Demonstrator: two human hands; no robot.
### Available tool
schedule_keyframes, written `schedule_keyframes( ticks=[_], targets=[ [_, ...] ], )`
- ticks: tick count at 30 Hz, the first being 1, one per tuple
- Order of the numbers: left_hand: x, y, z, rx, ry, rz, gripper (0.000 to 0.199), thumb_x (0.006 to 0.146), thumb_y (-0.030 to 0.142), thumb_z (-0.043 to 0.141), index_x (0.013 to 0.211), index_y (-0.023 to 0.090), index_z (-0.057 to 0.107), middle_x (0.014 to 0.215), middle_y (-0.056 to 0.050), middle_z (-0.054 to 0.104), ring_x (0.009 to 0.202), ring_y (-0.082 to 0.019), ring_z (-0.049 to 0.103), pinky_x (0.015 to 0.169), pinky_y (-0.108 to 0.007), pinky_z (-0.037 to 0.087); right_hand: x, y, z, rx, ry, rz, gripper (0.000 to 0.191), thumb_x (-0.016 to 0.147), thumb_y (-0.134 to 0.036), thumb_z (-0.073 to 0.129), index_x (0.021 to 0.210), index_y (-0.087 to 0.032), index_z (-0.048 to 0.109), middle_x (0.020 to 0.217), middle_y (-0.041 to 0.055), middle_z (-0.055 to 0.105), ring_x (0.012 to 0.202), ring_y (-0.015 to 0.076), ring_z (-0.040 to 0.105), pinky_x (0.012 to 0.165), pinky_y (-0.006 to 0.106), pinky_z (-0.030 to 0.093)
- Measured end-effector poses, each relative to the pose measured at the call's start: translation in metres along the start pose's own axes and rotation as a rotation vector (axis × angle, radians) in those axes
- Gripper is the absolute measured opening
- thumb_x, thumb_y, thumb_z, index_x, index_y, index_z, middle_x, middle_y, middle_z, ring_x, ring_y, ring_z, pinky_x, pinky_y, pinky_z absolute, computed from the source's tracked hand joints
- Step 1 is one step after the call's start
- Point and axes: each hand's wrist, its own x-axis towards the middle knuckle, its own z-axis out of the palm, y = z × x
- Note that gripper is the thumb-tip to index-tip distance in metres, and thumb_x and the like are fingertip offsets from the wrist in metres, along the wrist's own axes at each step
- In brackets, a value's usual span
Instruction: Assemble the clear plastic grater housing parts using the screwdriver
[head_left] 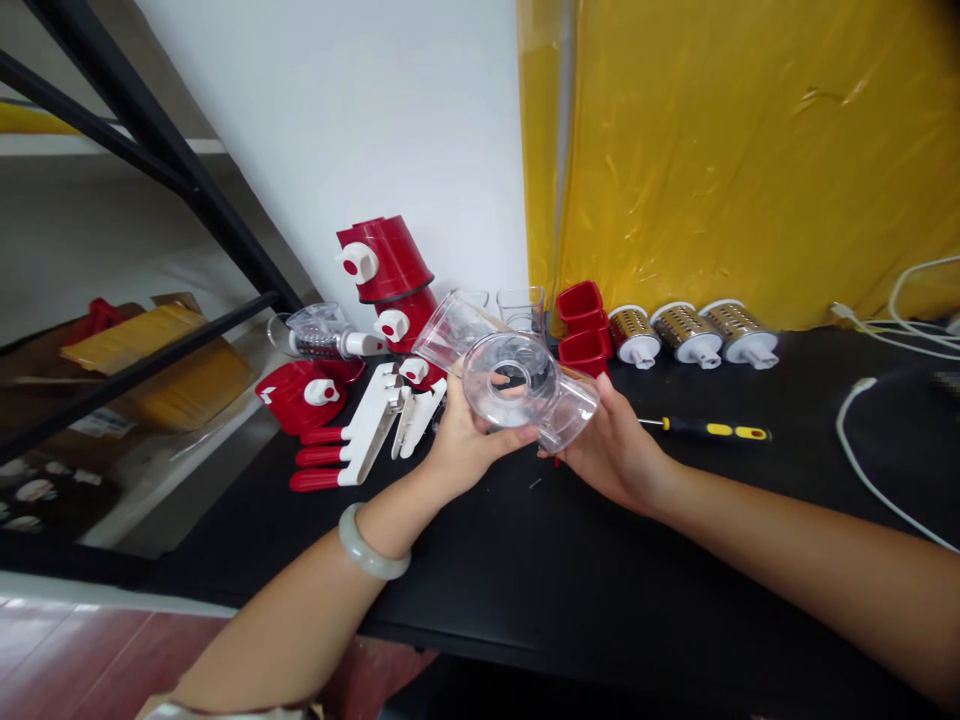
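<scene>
Both hands hold a clear plastic grater housing [510,380] just above the black table [570,590]. My left hand [465,445] grips it from below on the left, with a pale bangle on that wrist. My right hand [611,450] supports its right side. The housing's round opening faces me and its square chute points up and to the left.
Red bases [386,260] with white knobs, white and red handles [360,440] and a drum part [322,340] lie at the left. Red pushers [583,325], three metal grater drums [690,335], a yellow-and-black screwdriver [712,430] and white cables [862,440] sit at the right.
</scene>
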Motion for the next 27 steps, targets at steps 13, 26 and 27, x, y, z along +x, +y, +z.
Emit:
schedule_keyframes(
  ticks=[13, 26, 27],
  targets=[
    [0.0000, -0.0015, -0.0002, -0.025, 0.024, -0.019, 0.092, 0.057, 0.032, 0.095, 0.128, 0.033, 0.037, 0.119, -0.003, 0.049, 0.126, -0.033, 0.057, 0.100, -0.051, 0.052, -0.0003, -0.0040, 0.0014, 0.128, 0.004, 0.153, 0.048, 0.087, -0.068, 0.055, 0.118, -0.032, 0.063, 0.116, 0.0033, 0.070, 0.094, 0.0181, 0.063, 0.075, 0.029, 0.049],
    [0.0034, -0.0034, -0.0052, -0.076, -0.103, 0.081, 0.093, 0.051, 0.022, 0.096, 0.125, 0.036, 0.043, 0.122, -0.001, 0.051, 0.125, -0.031, 0.058, 0.111, -0.056, 0.042, -0.0012, -0.0073, 0.0005, 0.124, -0.119, 0.177, 0.056, 0.089, -0.075, 0.044, 0.117, -0.031, 0.066, 0.121, 0.0051, 0.069, 0.105, 0.0208, 0.064, 0.082, 0.033, 0.050],
    [0.0035, -0.0028, -0.0050, -0.081, -0.109, 0.082, 0.093, 0.050, 0.021, 0.097, 0.125, 0.037, 0.043, 0.122, -0.001, 0.050, 0.126, -0.031, 0.058, 0.111, -0.056, 0.042, -0.0011, -0.0068, 0.0005, 0.121, -0.126, 0.168, 0.055, 0.090, -0.074, 0.044, 0.117, -0.031, 0.066, 0.123, 0.0050, 0.069, 0.110, 0.0216, 0.062, 0.084, 0.034, 0.050]
  ],
)
